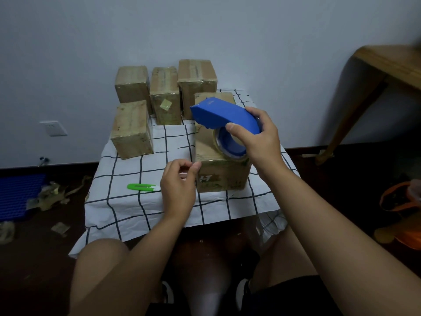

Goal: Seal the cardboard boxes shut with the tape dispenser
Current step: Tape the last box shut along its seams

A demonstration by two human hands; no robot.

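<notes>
Checked tablecloth, right hand gripping blue tape dispenser over cardboard box

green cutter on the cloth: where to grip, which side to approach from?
Probably pinch the green cutter across its narrow width at mid-body, coming straight down from above. It lies flat and lengthwise left-right on the checked cloth, with its right end by the left hand, so the left half is the clearer part.

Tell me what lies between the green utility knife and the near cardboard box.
In the head view, the left hand sits between the green utility knife and the near cardboard box, fingers curled above the white checked tablecloth.
</notes>
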